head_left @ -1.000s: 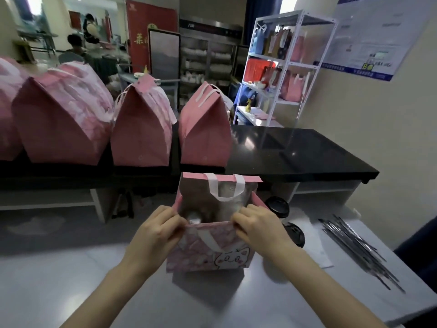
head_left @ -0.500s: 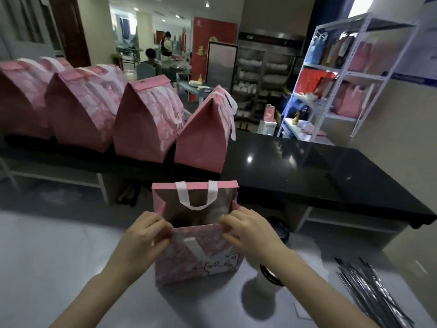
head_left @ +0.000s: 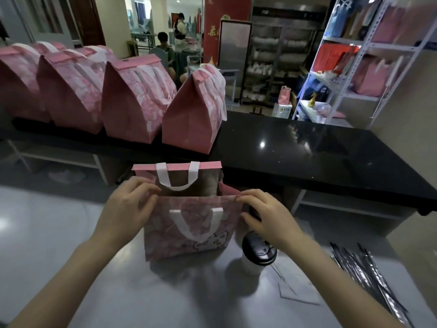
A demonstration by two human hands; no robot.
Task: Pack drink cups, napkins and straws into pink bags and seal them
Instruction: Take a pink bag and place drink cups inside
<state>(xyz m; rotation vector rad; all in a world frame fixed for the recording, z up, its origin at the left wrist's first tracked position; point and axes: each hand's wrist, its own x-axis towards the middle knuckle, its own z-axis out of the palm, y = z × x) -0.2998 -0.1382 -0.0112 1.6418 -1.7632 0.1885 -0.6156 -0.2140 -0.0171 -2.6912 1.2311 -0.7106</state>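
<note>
Both hands' fingers (head_left: 151, 192) pinch the pink bag's (head_left: 189, 230) near rim.

The bag (head_left: 189, 233) is matt pink print; paper or non-woven cloth, I cannot tell. It has a dull brown lining and flat white tape handles (head_left: 162, 175). The sealed bags (head_left: 132, 102) have the same matt skin. The black surface (head_left: 307, 157) is polished and glossy, speckled like stone. The grey surface (head_left: 71, 245) is smooth with a soft sheen. The cup (head_left: 250, 266) is matt white under a glossy black plastic lid (head_left: 259, 252). The straws (head_left: 369, 280) lie in shiny silvery film. The napkin (head_left: 300, 294) is matt white paper. The shelf (head_left: 314, 60) is white-painted metal.
</note>
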